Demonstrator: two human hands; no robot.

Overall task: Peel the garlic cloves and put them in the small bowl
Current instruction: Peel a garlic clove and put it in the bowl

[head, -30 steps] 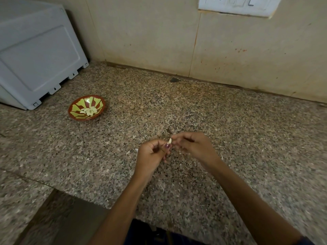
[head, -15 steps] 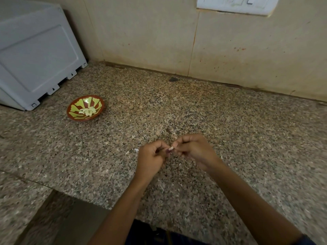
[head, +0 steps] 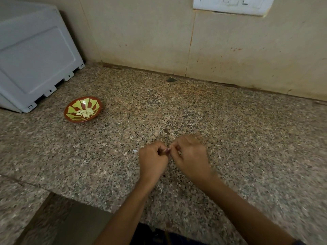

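Observation:
A small red bowl (head: pixel 70 113) with a yellow-green pattern stands on the granite counter at the left, with several peeled garlic cloves (head: pixel 86 112) in its middle. Over the counter's front middle my left hand (head: pixel 153 160) and my right hand (head: pixel 190 156) meet fingertip to fingertip, fingers curled. Between them they pinch a garlic clove (head: pixel 168 149), almost wholly hidden by the fingers. The right hand is slightly blurred.
A white appliance (head: pixel 35 55) stands at the back left, close behind the bowl. Bits of garlic skin (head: pixel 134 151) lie on the speckled counter (head: pixel 247 138) near the hands. A tiled wall with a switch plate (head: pixel 231 4) closes the back. The counter's front edge runs below my wrists.
Both hands have sunk slightly toward the counter and drawn closer together. The pale clove tip that showed between the fingers a second ago is now almost covered.

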